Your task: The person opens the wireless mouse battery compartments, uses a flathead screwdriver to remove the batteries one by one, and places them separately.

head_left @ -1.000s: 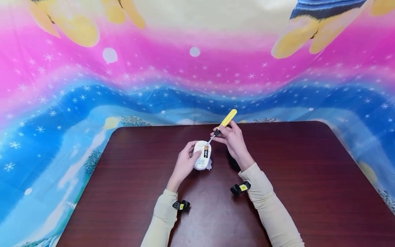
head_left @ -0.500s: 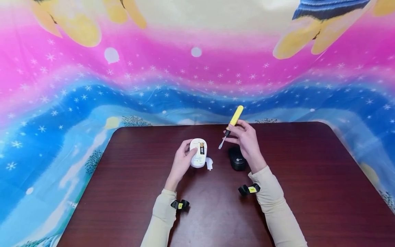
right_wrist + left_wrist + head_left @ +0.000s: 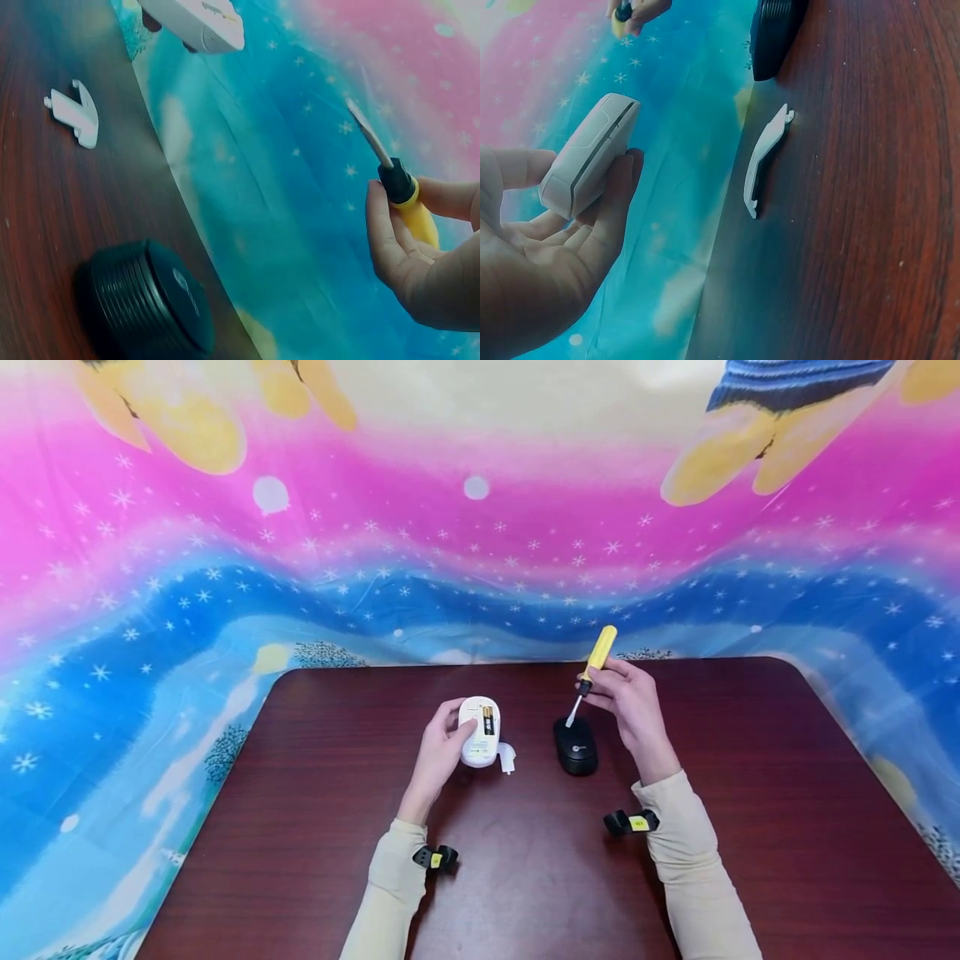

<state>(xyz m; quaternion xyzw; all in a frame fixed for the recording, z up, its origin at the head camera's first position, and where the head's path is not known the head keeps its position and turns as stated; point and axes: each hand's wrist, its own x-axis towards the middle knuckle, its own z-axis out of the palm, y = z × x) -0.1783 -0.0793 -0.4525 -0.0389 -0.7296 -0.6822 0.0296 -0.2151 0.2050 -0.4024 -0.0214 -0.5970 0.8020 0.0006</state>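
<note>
My left hand [image 3: 438, 750] grips a white computer mouse [image 3: 477, 745] by its side, underside turned up, thumb across it. Two batteries [image 3: 488, 721] show in its uncovered slot. In my right hand [image 3: 632, 703] a yellow-handled flat-blade screwdriver [image 3: 600, 652] is pinched near its black collar, blade pointing down and left. In the head view the blade tip overlaps the far end of a black mouse [image 3: 576, 752]; in the right wrist view the blade [image 3: 369, 132] stands well apart from that mouse [image 3: 154, 300].
The white battery cover [image 3: 507, 758] lies on the dark wooden table [image 3: 495, 877] between the two mice. Behind the table's far edge hangs a patterned cloth [image 3: 420, 568] in pink and blue. Both wrists wear a black camera band [image 3: 632, 822].
The screwdriver has moved right, away from the white mouse's battery slot to above the black mouse. My left hand has shifted slightly left with the white mouse, and the battery cover shows fully.
</note>
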